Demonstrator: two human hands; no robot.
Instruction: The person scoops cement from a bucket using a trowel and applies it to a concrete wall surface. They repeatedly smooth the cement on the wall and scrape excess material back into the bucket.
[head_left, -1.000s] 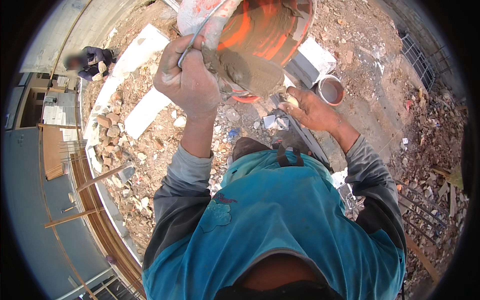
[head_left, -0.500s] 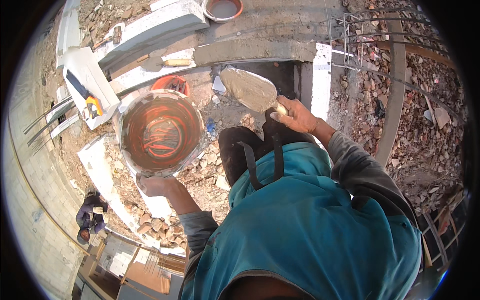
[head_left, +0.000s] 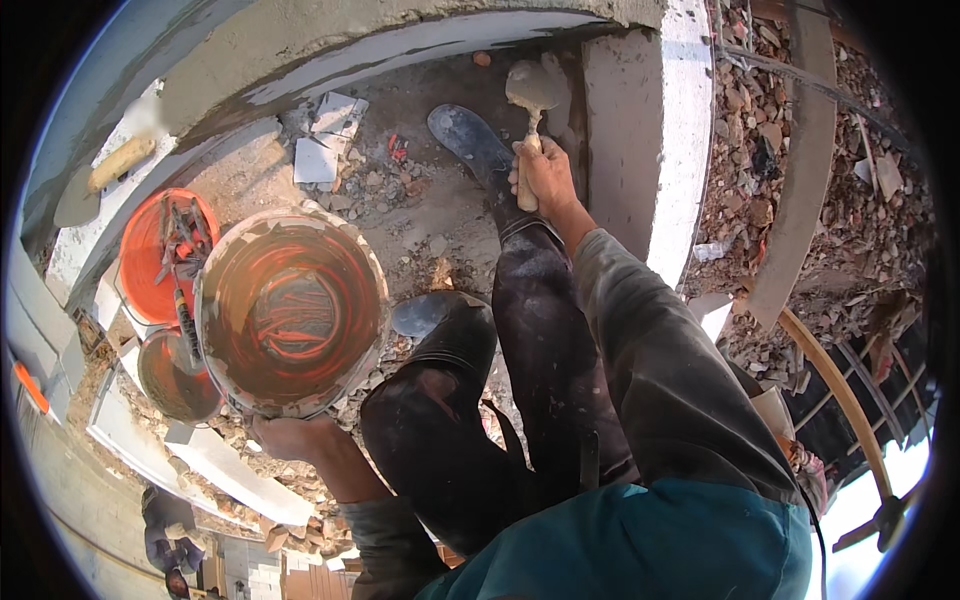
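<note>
My right hand (head_left: pixel 545 180) is closed around the wooden handle of a trowel (head_left: pixel 532 88). The trowel's mortar-coated blade is low in the corner beside a grey rendered wall (head_left: pixel 622 150), just past my right boot (head_left: pixel 470 140). At the lower edge of a large bucket (head_left: pixel 225 290), my left hand (head_left: pixel 295 437) grips the rim or handle; its fingers are partly hidden. Grey mortar smears and orange streaks coat the bucket's inside. Close by stands an orange tub (head_left: pixel 135 270) with several tools in it.
A second trowel (head_left: pixel 122 163) lies on the white ledge at left. Broken tiles (head_left: pixel 318 160) and rubble are on the ground ahead. A white-topped wall (head_left: pixel 684 130) runs along the right, with rubble beyond. Another person (head_left: pixel 172 535) is at the lower left.
My right hand has swung the trowel from across my knees down toward the wall corner. The view has shifted forward and lower; my left hand remains at the bucket.
</note>
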